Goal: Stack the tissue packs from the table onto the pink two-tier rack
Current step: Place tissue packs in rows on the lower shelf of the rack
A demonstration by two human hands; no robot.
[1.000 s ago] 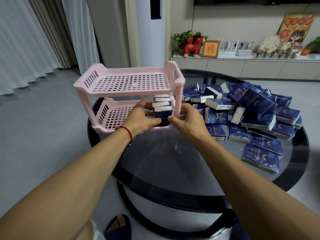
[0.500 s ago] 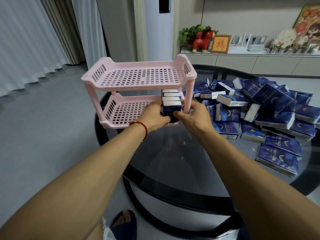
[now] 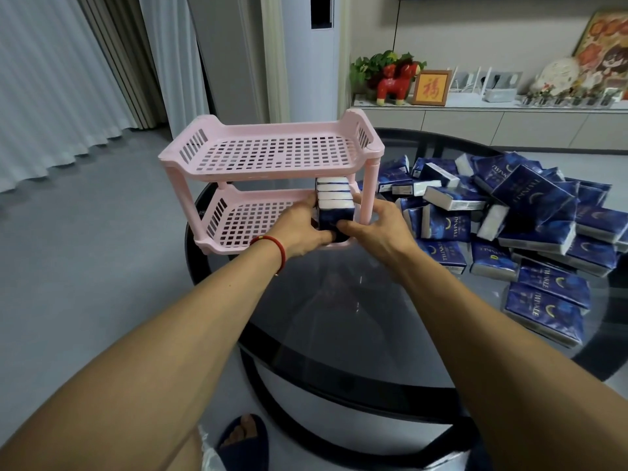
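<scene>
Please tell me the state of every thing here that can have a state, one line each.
Pink rack: upright on the glass table.
Top tier: empty.
Lower tier: one row of tissue packs, standing on edge at its right end.
Left hand: holds the row.
Right hand: holds the row.
Pile of packs: loose on the table.

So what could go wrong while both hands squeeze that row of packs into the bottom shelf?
1. The row of packs stands on edge; if the left hand or right hand lets go, it may topple toward the bare part of the lower shelf.
2. The rack sits near the table's edge; a push might slide it off.
</scene>
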